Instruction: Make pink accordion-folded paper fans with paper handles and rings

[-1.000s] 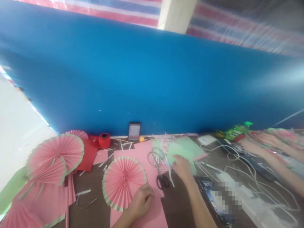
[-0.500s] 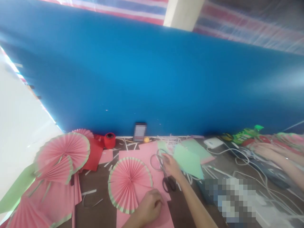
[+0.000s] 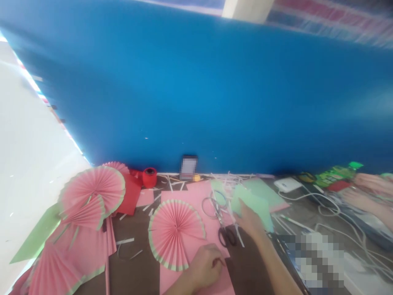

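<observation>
My left hand (image 3: 206,266) rests with curled fingers on a pink paper sheet (image 3: 168,284), beside the lower right of a round pleated pink paper fan (image 3: 172,233) with a pale green rim. What its fingers hold, if anything, is hidden. My right hand (image 3: 251,221) reaches over light green paper (image 3: 256,205), a finger stretched out and nothing visible in its grasp. Left of that hand lie dark-handled scissors (image 3: 226,237). Near them are two thin rings (image 3: 211,207), partly overlapping the pink paper.
More pleated pink fans (image 3: 93,190) are piled at the left. A red roll (image 3: 149,178) and a small framed device (image 3: 188,168) stand by the blue wall (image 3: 184,90). White cables (image 3: 337,227) and a white box (image 3: 287,184) lie right, near another person's hands (image 3: 365,196).
My right hand has moved right, away from the scissors and rings to the green paper. My left hand stays curled beside the fan. The whole view has shifted slightly.
</observation>
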{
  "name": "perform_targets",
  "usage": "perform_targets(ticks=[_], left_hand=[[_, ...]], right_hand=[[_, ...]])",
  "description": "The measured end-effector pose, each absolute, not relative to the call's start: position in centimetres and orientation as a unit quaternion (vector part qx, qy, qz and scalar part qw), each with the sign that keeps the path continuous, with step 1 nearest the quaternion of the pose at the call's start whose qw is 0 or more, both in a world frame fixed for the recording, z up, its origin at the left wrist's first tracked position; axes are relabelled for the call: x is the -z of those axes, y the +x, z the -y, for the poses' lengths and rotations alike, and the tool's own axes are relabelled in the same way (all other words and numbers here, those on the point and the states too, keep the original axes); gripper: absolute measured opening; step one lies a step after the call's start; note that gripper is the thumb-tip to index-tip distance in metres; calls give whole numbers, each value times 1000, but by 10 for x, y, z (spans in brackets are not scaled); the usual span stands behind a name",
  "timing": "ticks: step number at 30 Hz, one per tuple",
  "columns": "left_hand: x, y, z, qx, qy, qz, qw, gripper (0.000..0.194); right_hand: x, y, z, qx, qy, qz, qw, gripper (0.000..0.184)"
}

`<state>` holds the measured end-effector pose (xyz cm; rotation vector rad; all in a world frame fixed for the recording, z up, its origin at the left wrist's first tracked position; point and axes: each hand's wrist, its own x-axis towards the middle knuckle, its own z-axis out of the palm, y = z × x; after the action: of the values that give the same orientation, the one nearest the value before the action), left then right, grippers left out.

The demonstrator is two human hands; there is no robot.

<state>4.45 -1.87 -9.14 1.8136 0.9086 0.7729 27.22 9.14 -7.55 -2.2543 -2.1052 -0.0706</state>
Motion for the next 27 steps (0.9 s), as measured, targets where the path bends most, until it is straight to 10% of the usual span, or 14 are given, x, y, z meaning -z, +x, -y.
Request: perform_targets(ticks=[7,16,27], left_hand=[[90,43,18,-284,758,-367,458,34],[87,37,13,-282,754,-374,461,34],[89,38,16,-236,785,-370,438,33]], right_hand=[[78,278,-94,24,-762,638,110,30],[67,303,-95,51,-777,590,213,38],[68,296,-89,36,-725,679,110,25]])
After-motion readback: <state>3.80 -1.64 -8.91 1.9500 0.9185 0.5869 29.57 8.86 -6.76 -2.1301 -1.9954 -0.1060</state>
